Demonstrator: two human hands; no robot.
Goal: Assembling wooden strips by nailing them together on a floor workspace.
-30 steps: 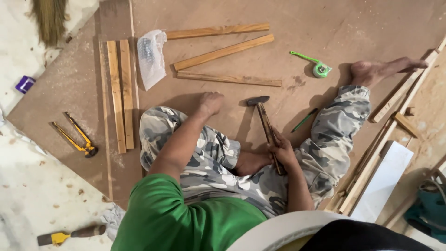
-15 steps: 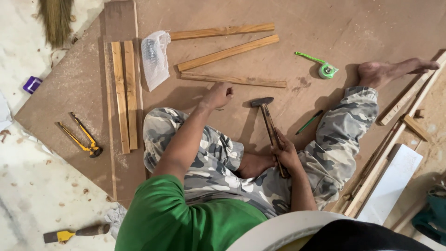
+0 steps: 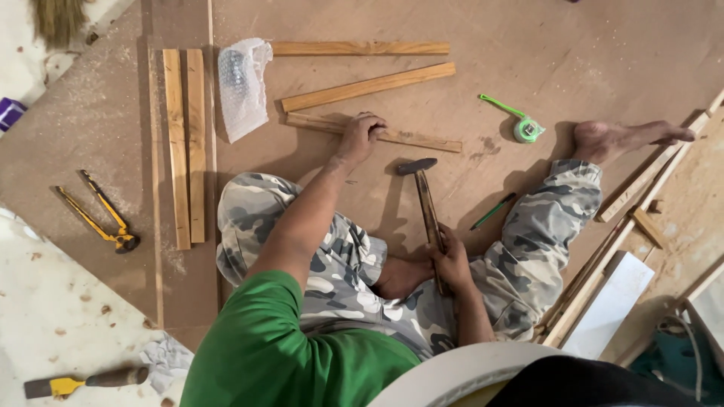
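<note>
I sit on a brown hardboard sheet (image 3: pixel 528 45) in camouflage trousers, legs spread. My left hand (image 3: pixel 360 137) reaches forward and its fingers curl over a thin wooden strip (image 3: pixel 422 140) lying flat in front of me. My right hand (image 3: pixel 452 260) rests near my lap and grips the wooden handle of a hammer (image 3: pixel 424 197). The hammer's dark metal head points away from me and lies on the board, just short of the strip.
Two more wooden strips (image 3: pixel 368 87) lie beyond the gripped one, and a pair (image 3: pixel 185 143) lies at the left beside a bubble-wrap bag (image 3: pixel 241 87). A green tape measure (image 3: pixel 526 128), a green pencil (image 3: pixel 494 211), yellow pincers (image 3: pixel 105 218) and long battens (image 3: pixel 641 188) at the right surround me.
My left hand has moved forward from above my knee onto the thin wooden strip and closed over it. My right hand still holds the hammer in the same place.
</note>
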